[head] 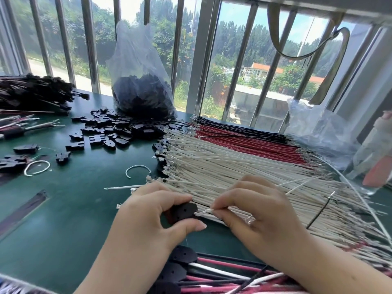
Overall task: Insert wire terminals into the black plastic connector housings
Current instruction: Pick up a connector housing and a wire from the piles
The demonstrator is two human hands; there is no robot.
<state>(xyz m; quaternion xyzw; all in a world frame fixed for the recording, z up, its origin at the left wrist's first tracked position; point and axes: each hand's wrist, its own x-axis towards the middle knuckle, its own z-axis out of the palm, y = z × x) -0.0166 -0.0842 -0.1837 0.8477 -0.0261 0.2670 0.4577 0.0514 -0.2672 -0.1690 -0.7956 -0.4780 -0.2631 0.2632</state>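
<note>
My left hand (157,211) grips a black plastic connector housing (183,212) between thumb and fingers, just above the green table. My right hand (252,206) pinches a white wire (209,211) near its metal terminal, whose tip touches the housing's right edge. Both hands sit over the near edge of a wide pile of white wires (233,166). Red wires (244,141) and black wires (233,128) lie in rows behind the white ones.
Loose black housings (110,128) are scattered at the table's centre-left, before a plastic bag of more (142,92). Finished assemblies (212,274) lie at the near edge and a dark heap (31,92) at far left. A clear bag (318,128) sits at right.
</note>
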